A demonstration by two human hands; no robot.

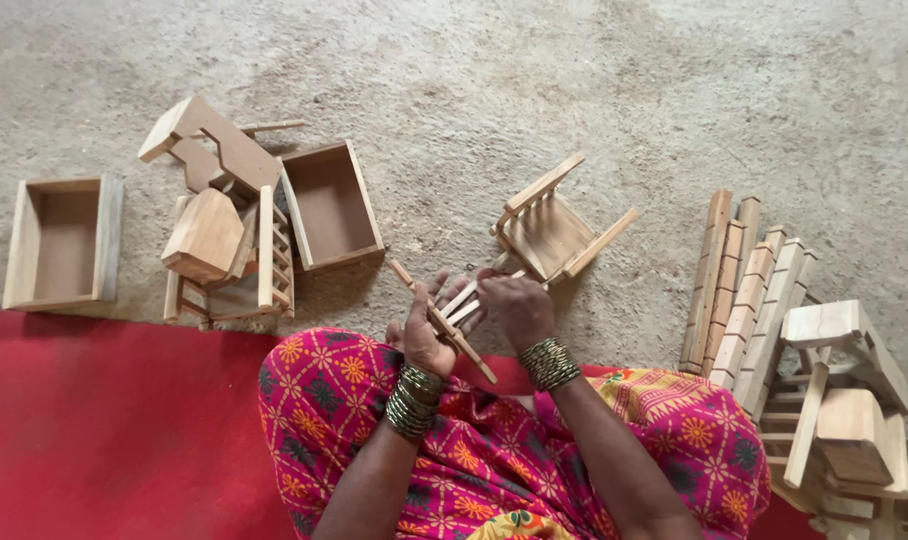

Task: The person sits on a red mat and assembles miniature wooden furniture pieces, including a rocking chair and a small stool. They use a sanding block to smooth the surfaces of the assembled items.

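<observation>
Your left hand [426, 335] is wrapped around a thin wooden stick [444, 322], with the stick crossing your palm and sticking out past both sides of the fist. Its long axis runs on a diagonal: the far end points up and to the left, away from you, and the near end points down and to the right, toward your lap. The fingers [442, 292] of that hand are curled closed on it.

Your right hand [515, 308] sits just beside the left, touching it. Its fingers are bent down over two or three pale slats [463, 303] that lie between your hands, and these slats seem to lead up to the small wooden chair frame [554, 230] lying tilted on the floor [534, 80] just beyond your knuckles; the hand covers the joint, so whether they are attached is hard to tell. The chair frame's rails point up and to the right.

To your left on the floor lie a heap of small wooden furniture pieces [229, 230], an open wooden box [332, 205] touching that heap, and a second open box [62, 240] well apart from it. To your right lies a row of notched wooden strips [749, 295], side by side, with more small chairs [844, 410] stacked just beyond them. You are sitting on a red mat [114, 430].
</observation>
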